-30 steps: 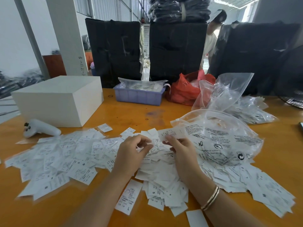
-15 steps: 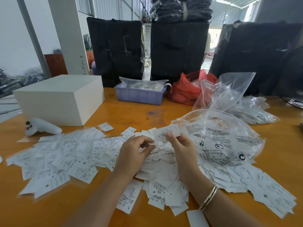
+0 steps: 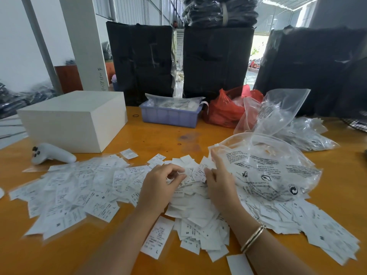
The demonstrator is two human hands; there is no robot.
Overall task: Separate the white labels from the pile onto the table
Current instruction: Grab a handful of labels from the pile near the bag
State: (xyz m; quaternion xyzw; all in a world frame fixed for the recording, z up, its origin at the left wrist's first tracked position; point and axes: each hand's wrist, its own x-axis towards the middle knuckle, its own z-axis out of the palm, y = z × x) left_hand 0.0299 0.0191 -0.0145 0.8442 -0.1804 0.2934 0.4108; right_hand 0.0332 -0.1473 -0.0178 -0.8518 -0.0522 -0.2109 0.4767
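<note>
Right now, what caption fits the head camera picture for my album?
Two hands, left hand and right hand, sorting white labels on an orange table.

place: garment warehouse | cues: black wrapped bales (image 3: 217, 62); bagged labels (image 3: 305, 135); metal walls

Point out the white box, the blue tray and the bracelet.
white box (image 3: 65, 126): head view, its front face.
blue tray (image 3: 168, 117): head view, its front wall.
bracelet (image 3: 253, 238): head view, band on the right wrist.
</note>
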